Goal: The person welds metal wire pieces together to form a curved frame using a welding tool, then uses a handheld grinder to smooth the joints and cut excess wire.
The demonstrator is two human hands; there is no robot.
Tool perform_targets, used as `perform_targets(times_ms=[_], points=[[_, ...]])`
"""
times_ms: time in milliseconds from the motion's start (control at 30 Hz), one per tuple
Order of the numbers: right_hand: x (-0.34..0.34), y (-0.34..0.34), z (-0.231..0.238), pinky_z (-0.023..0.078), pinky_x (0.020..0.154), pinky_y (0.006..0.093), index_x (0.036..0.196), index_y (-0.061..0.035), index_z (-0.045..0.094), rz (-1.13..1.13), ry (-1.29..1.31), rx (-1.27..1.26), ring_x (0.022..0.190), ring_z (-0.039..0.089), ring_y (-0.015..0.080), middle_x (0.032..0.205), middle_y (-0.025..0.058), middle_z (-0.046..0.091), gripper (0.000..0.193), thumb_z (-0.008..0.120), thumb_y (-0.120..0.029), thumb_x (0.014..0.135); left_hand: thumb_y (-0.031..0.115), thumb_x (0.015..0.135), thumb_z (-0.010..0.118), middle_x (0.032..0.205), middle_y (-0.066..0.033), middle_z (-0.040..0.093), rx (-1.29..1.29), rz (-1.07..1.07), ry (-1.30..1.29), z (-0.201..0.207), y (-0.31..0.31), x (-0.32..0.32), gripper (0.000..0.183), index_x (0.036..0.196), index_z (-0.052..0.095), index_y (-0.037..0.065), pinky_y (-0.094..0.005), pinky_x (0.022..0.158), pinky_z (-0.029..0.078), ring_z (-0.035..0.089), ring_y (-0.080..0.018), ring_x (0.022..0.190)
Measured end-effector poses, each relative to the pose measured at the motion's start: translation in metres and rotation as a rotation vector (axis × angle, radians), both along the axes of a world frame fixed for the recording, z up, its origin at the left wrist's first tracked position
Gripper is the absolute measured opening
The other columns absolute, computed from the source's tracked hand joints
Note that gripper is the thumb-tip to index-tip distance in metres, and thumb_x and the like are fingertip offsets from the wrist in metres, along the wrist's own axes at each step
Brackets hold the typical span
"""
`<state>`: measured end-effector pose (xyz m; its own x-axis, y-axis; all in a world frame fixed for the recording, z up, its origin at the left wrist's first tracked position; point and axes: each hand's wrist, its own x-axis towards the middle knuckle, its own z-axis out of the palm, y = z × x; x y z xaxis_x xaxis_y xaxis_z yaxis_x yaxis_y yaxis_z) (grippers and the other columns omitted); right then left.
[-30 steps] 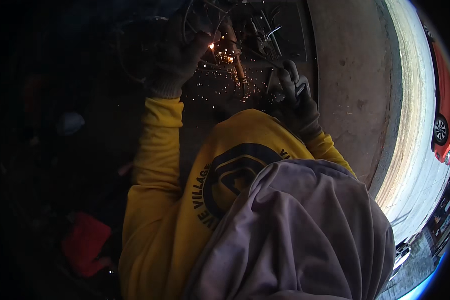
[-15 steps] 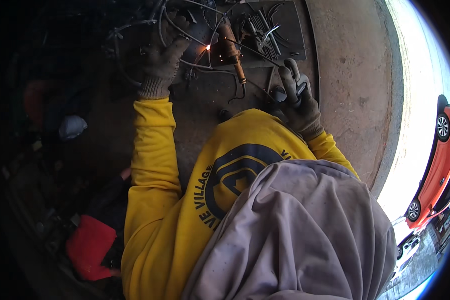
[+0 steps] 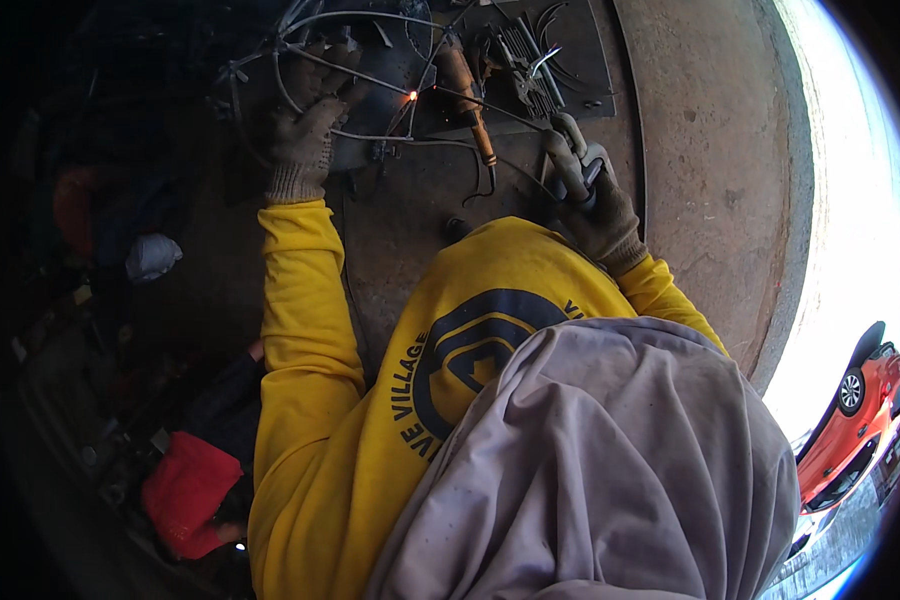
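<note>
My left hand (image 3: 308, 135), in a dark knitted glove, is closed around a thin bar of a curved metal rod frame (image 3: 345, 70). Part of its fingers is lost in shadow. At one joint of the frame a small spot (image 3: 413, 96) glows orange. My right hand (image 3: 595, 195), gloved too, grips a welding electrode holder (image 3: 590, 180). From it a thin dark welding rod (image 3: 490, 103) stretches left, its tip a short way from the glowing spot. Between the hands lies an orange power tool (image 3: 460, 85), shaped like an angle grinder, with its cord trailing toward me.
A dark metal plate (image 3: 595, 70) bears a bundle of metal strips (image 3: 530, 75) and bent rods. At lower left a person in a red top (image 3: 195, 490) is close behind my left arm. A red car (image 3: 855, 410) stands outside at right.
The frame and my left hand have shifted slightly left and tilted. My right hand has come a little left and nearer me, with the rod tip moving toward the glowing spot.
</note>
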<state>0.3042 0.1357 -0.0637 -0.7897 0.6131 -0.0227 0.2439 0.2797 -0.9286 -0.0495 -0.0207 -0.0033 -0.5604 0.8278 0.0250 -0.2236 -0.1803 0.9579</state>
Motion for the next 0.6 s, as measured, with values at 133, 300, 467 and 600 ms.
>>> perform_targets(times_ms=[133, 300, 467, 600], points=[[-0.004, 0.000, 0.006, 0.052, 0.094, 0.0363, 0.139, -0.0023, 0.052, 0.006, -0.098, -0.043, 0.110, 0.067, 0.0293, 0.121, 0.0179, 0.066, 0.066, 0.075, -0.010, 0.078, -0.013, 0.090, 0.047, 0.151, -0.0178, 0.048, 0.028, -0.006, 0.054, -0.004, -0.004, 0.001, 0.064, 0.151, 0.039, 0.001, -0.0534, 0.117, 0.040, 0.045, -0.0351, 0.143], [-0.007, 0.001, 0.008, 0.052, 0.094, 0.0370, 0.138, -0.0030, 0.053, 0.040, -0.070, -0.042, 0.112, 0.067, 0.0294, 0.118, 0.0174, 0.068, 0.064, 0.075, -0.013, 0.078, -0.012, 0.090, 0.047, 0.151, -0.0173, 0.047, -0.019, 0.058, 0.020, -0.005, -0.006, 0.004, 0.063, 0.151, 0.039, 0.001, -0.0534, 0.117, 0.041, 0.045, -0.0350, 0.143], [-0.009, 0.000, -0.003, 0.052, 0.096, 0.0373, 0.138, -0.0031, 0.053, 0.031, -0.139, -0.060, 0.115, 0.067, 0.0295, 0.121, 0.0181, 0.067, 0.065, 0.076, -0.014, 0.079, -0.013, 0.090, 0.046, 0.151, -0.0176, 0.048, 0.035, 0.010, 0.020, -0.002, -0.001, 0.007, 0.063, 0.151, 0.040, 0.001, -0.0526, 0.117, 0.041, 0.046, -0.0340, 0.142], [-0.011, 0.001, 0.001, 0.051, 0.097, 0.0371, 0.138, -0.0029, 0.053, 0.051, -0.118, -0.060, 0.117, 0.065, 0.0289, 0.122, 0.0180, 0.066, 0.064, 0.076, -0.014, 0.079, -0.014, 0.087, 0.048, 0.149, -0.0167, 0.050, 0.049, 0.018, 0.005, -0.005, -0.002, 0.004, 0.065, 0.150, 0.042, 0.003, -0.0539, 0.115, 0.043, 0.047, -0.0329, 0.141]])
